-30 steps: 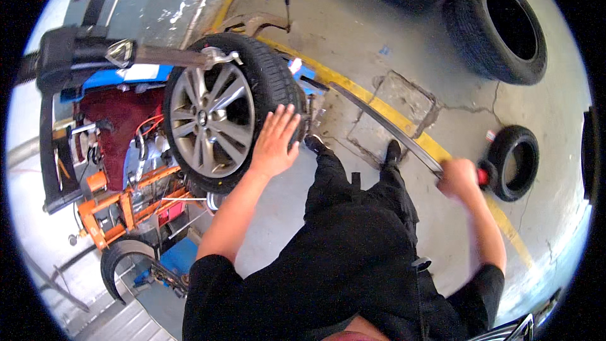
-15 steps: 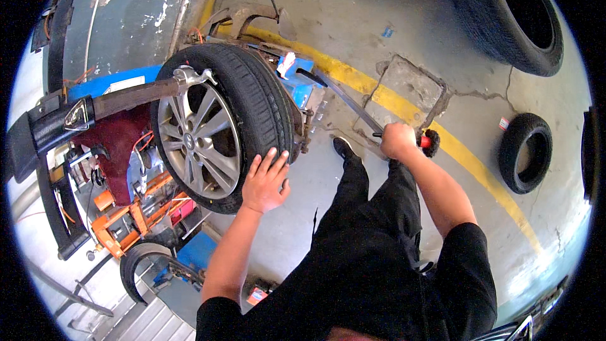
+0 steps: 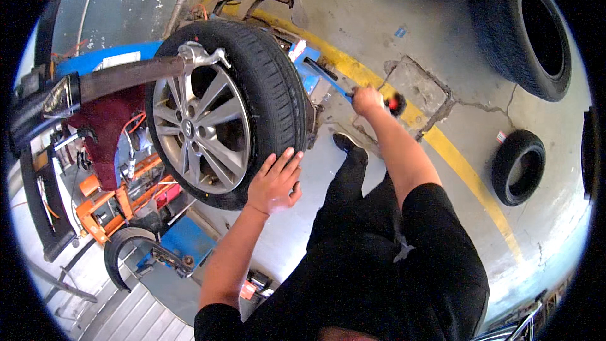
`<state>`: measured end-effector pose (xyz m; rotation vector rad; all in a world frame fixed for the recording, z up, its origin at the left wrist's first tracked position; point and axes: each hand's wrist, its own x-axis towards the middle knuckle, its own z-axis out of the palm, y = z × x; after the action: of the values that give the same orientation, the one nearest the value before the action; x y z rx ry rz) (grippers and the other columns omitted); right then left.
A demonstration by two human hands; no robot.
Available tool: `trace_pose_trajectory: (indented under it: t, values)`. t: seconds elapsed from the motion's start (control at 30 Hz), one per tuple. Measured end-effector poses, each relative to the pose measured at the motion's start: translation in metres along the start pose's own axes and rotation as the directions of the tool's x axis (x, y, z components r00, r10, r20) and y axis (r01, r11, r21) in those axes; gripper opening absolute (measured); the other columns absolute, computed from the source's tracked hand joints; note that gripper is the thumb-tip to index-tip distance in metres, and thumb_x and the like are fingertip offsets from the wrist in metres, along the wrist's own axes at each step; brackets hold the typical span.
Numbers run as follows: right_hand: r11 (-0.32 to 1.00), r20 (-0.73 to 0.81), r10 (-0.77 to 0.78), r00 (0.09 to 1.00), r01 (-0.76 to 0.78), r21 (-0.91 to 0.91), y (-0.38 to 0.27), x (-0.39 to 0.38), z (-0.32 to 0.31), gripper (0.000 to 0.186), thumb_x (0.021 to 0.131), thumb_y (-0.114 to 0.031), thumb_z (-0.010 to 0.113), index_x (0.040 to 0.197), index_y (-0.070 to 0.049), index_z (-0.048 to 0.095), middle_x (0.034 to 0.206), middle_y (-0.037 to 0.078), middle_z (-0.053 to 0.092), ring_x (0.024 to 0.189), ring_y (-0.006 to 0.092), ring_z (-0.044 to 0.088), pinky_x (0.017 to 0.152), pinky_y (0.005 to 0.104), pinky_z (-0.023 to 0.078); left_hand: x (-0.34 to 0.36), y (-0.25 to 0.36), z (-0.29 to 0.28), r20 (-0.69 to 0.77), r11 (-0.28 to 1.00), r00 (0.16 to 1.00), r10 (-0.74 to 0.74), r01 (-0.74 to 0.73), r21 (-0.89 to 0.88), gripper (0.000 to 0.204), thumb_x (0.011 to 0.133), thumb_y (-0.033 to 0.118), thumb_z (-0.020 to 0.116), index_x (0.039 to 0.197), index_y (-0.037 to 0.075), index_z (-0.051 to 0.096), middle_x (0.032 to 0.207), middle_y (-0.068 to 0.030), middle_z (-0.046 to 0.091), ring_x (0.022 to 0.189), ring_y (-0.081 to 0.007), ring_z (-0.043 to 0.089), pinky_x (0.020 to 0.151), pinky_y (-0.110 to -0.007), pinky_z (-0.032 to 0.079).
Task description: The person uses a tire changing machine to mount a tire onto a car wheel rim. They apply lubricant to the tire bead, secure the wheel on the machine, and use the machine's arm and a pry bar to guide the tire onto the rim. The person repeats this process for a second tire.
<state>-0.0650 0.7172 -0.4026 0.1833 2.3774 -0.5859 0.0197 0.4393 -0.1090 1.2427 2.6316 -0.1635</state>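
Clearly, the wheel (image 3: 254,110) has its rim (image 3: 188,128) facing left; on its tread (image 3: 281,88) rests the left hand (image 3: 275,183), fingers extended. Right of the wheel, the right hand (image 3: 368,101) grips a bar (image 3: 341,90), which slants away from it, red end (image 3: 392,103) outermost.

Wheel (image 3: 221,129): black grooved tyre (image 3: 271,82) around silver multi-spoke rim (image 3: 189,129); spoked face turned to left of view, tread to right. Lever bar (image 3: 335,83): slim, straight, slanting down-right, upper end near tread; red-and-black end (image 3: 396,104) blurred, over yellow floor stripe (image 3: 464,167).
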Motion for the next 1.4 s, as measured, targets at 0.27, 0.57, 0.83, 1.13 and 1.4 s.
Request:
trace_pose_trajectory:
  t: [0.27, 0.57, 0.83, 1.13, 1.4]
  values:
    - [0.998, -0.311, -0.016, 0.95, 0.033, 0.051, -0.065, -0.08, -0.11, 0.028, 0.096, -0.029, 0.064, 0.12, -0.021, 0.076, 0.11, 0.016, 0.078, 0.104, 0.0371, 0.074, 0.089, 0.0498, 0.06, -0.02, -0.007, -0.008, 0.0, 0.97, 1.0, 0.008, -0.008, -0.244, 0.041, 0.09, 0.034, 0.067, 0.116, 0.004, 0.076, 0.156, -0.0084, 0.058, 0.159, -0.0253, 0.033, 0.132, -0.047, 0.022]
    - [0.775, -0.739, -0.472, 0.481, 0.626, -0.089, -0.285, -0.216, -0.308, 0.037, 0.093, -0.037, 0.08, 0.117, -0.011, 0.074, 0.098, 0.012, 0.078, 0.09, 0.0322, 0.075, 0.08, 0.0419, 0.058, -0.043, -0.021, -0.018, -0.217, 0.931, 0.976, 0.033, -0.109, -0.347, 0.033, 0.087, 0.024, 0.069, 0.108, -0.001, 0.076, 0.14, -0.013, 0.068, 0.155, -0.0286, 0.04, 0.134, -0.048, 0.023]
    - [0.669, -0.72, -0.648, 0.248, 0.637, -0.383, -0.428, -0.223, -0.394, 0.075, 0.083, -0.068, 0.079, 0.122, -0.006, 0.068, 0.109, 0.017, 0.077, 0.103, 0.0377, 0.075, 0.09, 0.0485, 0.059, 0.024, -0.027, -0.027, -0.454, 0.961, 0.885, -0.102, -0.031, -0.276, 0.041, 0.091, 0.023, 0.067, 0.124, 0.0, 0.071, 0.15, -0.0184, 0.059, 0.153, -0.0298, 0.042, 0.133, -0.049, 0.023]
    - [0.613, -0.713, -0.683, 0.156, 0.653, -0.445, -0.454, -0.212, -0.397, 0.076, 0.072, -0.061, 0.089, 0.111, -0.001, 0.063, 0.093, 0.016, 0.071, 0.09, 0.0387, 0.074, 0.078, 0.0474, 0.059, 0.142, -0.103, -0.045, -0.205, 0.967, 0.964, -0.167, 0.12, -0.224, 0.061, 0.099, 0.048, 0.058, 0.136, 0.001, 0.069, 0.159, -0.0181, 0.053, 0.158, -0.034, 0.034, 0.134, -0.056, 0.012]
    - [0.561, -0.663, -0.715, 0.22, 0.746, -0.358, -0.447, -0.2, -0.409, 0.079, 0.066, -0.051, 0.095, 0.121, -0.003, 0.066, 0.098, 0.012, 0.072, 0.093, 0.0358, 0.074, 0.077, 0.0461, 0.059, 0.153, -0.098, -0.022, -0.066, 0.972, 0.99, -0.125, 0.108, -0.209, 0.056, 0.099, 0.051, 0.056, 0.126, 0.005, 0.074, 0.133, -0.0152, 0.07, 0.138, -0.0329, 0.056, 0.131, -0.056, 0.019]
